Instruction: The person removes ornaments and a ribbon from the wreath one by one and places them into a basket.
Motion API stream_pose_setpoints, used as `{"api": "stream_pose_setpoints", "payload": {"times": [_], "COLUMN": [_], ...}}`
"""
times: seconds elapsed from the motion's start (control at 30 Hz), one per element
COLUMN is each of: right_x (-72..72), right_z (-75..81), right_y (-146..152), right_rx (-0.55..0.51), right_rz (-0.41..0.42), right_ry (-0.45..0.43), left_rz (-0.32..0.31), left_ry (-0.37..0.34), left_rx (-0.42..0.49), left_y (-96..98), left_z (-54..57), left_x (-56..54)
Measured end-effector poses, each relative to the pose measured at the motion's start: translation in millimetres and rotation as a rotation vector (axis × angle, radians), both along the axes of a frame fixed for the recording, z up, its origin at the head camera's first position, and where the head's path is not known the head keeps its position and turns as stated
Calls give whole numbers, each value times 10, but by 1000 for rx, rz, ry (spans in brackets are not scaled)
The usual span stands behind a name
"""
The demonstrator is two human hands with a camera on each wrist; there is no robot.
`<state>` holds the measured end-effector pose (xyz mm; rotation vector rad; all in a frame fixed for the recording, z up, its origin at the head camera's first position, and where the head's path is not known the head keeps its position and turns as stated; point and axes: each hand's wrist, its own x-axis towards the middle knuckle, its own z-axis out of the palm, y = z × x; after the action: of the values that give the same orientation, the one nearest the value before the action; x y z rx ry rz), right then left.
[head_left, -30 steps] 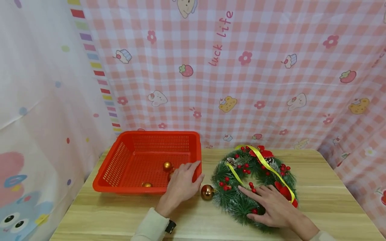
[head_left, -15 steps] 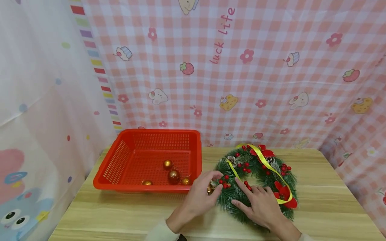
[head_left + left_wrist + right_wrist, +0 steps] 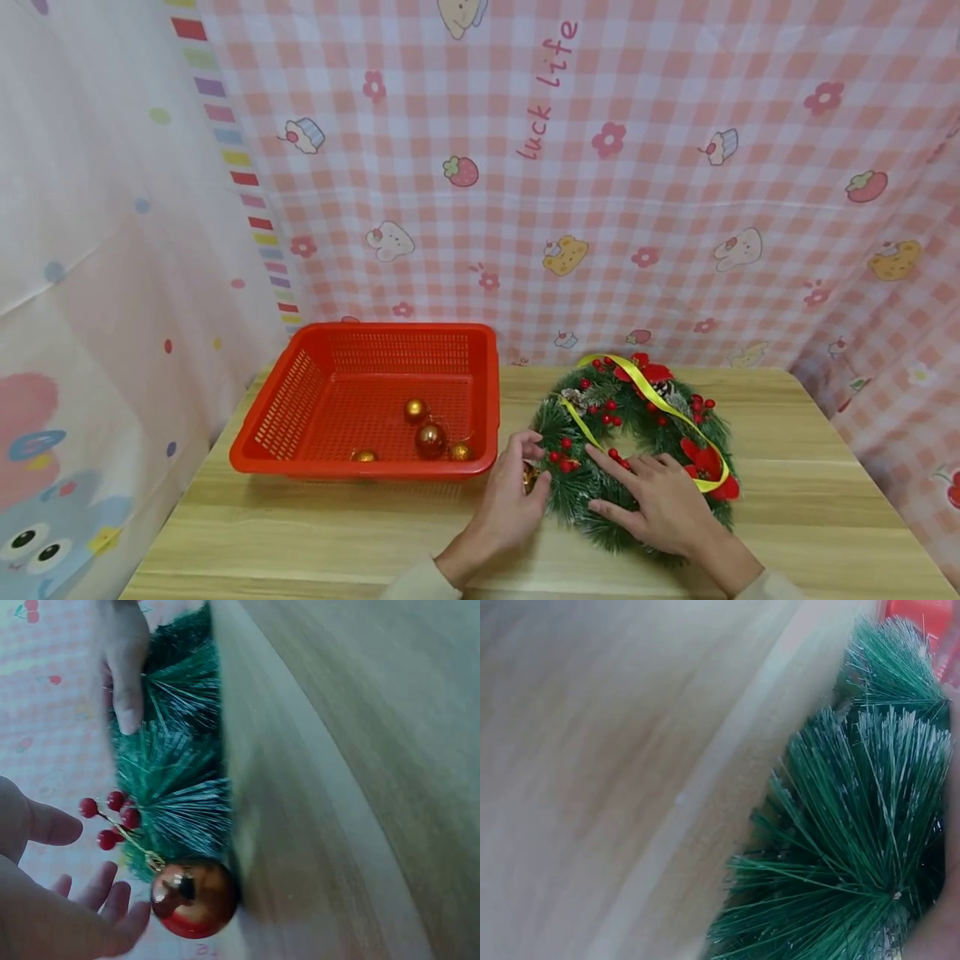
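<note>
A green pine Christmas wreath (image 3: 581, 493), with red berries, red flowers and a yellow ribbon (image 3: 660, 402), lies flat on the table. Over its front part rests my right hand (image 3: 667, 504), fingers stretched out. My left hand (image 3: 504, 498) is at the wreath's left edge, beside a shiny gold Christmas ball (image 3: 195, 900). In the left wrist view the left fingers are spread, with one fingertip at or very near the ball. From the head, most of that ball is hidden behind the left hand. Pine needles (image 3: 847, 817) fill the right wrist view.
A red plastic basket (image 3: 365, 335) stands to the left on the wooden table (image 3: 315, 533). Several gold balls (image 3: 431, 439) lie inside it. A pink checked curtain (image 3: 525, 208) hangs behind the table, and a white patterned one (image 3: 112, 250) on the left.
My left hand has moved right, from over the basket's front right side to the gold ball by the wreath. My right hand has shifted slightly on the wreath.
</note>
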<state>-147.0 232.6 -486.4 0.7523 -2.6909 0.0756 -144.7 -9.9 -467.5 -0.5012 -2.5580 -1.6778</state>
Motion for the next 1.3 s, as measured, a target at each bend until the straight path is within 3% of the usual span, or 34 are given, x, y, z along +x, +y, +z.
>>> {"api": "stream_pose_setpoints", "payload": {"times": [0.37,0.73,1.0,1.17,1.3], "right_x": [5,8,7,7,6], "right_z": [8,12,3,3,5], "right_y": [-8,-9,-7,-14,-20], "right_rx": [13,19,4,-5,-2], "right_rz": [-12,-30,-28,-28,-33], "right_ry": [-26,-22,-2,-2,-10], "left_rz": [78,79,81,72,59], "left_ry": [-48,-77,-83,-45,36], "left_rx": [-90,-49,57,85,83], "left_y": [81,92,83,75,75], "left_z": [-113,-115,-126,-122,-129], "left_x": [-148,-158,-134,-117,-110]}}
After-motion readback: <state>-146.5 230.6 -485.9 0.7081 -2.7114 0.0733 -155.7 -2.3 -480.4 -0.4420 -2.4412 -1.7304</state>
